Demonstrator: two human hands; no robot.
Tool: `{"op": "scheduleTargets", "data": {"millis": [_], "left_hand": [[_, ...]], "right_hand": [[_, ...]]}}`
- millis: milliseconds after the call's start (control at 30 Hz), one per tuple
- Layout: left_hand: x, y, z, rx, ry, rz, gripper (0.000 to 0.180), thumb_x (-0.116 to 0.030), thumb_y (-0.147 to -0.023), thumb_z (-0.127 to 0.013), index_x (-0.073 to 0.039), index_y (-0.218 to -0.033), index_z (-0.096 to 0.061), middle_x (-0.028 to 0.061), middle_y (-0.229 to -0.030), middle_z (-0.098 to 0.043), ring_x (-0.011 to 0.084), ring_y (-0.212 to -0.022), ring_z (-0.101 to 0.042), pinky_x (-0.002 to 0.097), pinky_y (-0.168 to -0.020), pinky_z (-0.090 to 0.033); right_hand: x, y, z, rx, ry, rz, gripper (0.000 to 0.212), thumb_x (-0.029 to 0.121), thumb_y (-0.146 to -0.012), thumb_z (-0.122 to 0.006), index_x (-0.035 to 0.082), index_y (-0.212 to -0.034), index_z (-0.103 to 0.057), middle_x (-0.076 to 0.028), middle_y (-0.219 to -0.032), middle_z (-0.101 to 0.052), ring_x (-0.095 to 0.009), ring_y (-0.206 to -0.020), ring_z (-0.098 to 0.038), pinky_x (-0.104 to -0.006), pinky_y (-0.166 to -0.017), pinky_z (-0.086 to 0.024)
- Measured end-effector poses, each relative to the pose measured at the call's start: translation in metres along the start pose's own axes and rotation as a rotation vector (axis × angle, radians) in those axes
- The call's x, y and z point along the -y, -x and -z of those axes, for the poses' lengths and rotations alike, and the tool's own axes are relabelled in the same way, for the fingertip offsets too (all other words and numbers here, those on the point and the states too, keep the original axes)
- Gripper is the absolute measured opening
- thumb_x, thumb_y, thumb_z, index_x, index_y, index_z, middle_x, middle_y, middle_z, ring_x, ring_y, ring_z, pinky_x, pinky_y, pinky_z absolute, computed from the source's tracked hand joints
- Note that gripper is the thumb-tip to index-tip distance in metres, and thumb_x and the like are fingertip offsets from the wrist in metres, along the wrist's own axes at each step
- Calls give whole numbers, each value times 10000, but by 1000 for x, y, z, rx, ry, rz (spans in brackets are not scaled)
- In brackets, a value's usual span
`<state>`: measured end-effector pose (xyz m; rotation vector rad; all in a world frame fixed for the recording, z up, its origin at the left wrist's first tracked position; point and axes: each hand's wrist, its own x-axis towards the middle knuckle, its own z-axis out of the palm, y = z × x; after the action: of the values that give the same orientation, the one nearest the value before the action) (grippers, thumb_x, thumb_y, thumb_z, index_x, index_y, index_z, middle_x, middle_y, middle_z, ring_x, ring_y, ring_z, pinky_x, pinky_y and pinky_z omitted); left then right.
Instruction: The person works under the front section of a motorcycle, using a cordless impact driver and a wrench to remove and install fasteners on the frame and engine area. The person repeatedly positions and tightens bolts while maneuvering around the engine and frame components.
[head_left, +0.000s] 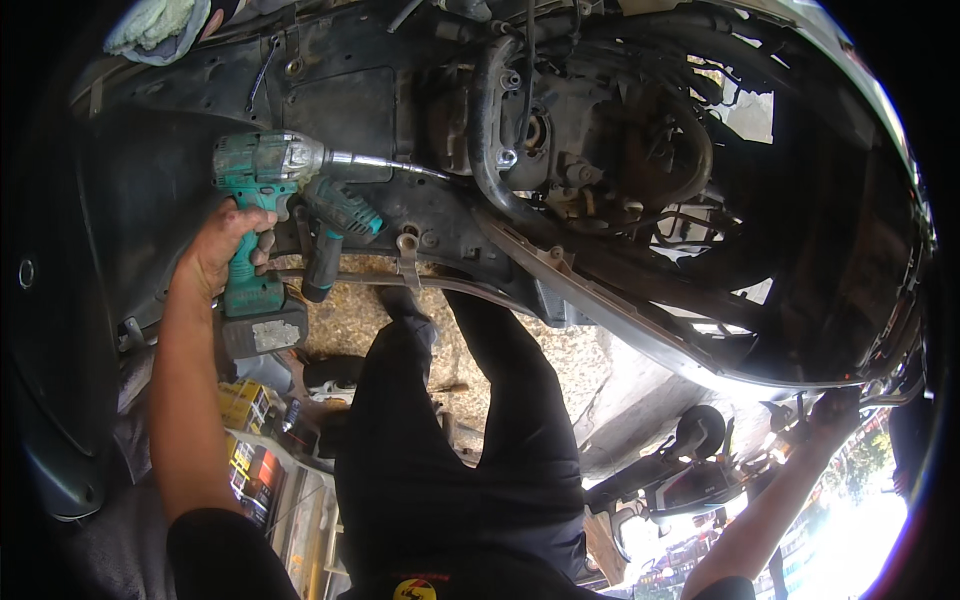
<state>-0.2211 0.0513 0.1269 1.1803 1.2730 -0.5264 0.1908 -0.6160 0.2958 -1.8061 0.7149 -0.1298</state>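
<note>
On speckled ground (350, 325) beside opened vehicle (340, 110).
Clamping green drill (262, 160) in left hand (228, 240), left of bent pipe (485, 130); cannot tell grip of right hand (835, 412), far right of pipe.

The dusty black panel (340, 110) carries a slim wrench (262, 76) — and a teal-and-black power tool (345, 211).

A pale cloth (155, 28) lies at the upper left; a yellow box (243, 405) sits lower left, near speckled ground (350, 322); a dark two-wheeler (690, 475) stands lower right.
</note>
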Motion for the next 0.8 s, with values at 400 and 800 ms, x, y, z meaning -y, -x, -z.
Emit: {"op": "scheduleTargets", "data": {"millis": [400,800], "left_hand": [[22,7,-7,-8,47,0,259,-265,-811,-668,-67,-948,-573,42,-672,-549,146,-515,-514,329,-503,-442],[24,3,-5,0,77,-39,220,-237,-804,-675,-66,-914,-591,51,-663,-561,145,-496,-507,324,-489,-434]], "right_hand": [[-12,-26,29,50,128,64,407,345,-1008,-551,142,-678,-426,40,-563,-316,-88,-462,-306,-215,-392,-283],[-48,-46,80,29,283,226,321,272,-986,-589,90,-724,-552,18,-577,-389,-106,-488,-354,-225,-458,-364]]}}
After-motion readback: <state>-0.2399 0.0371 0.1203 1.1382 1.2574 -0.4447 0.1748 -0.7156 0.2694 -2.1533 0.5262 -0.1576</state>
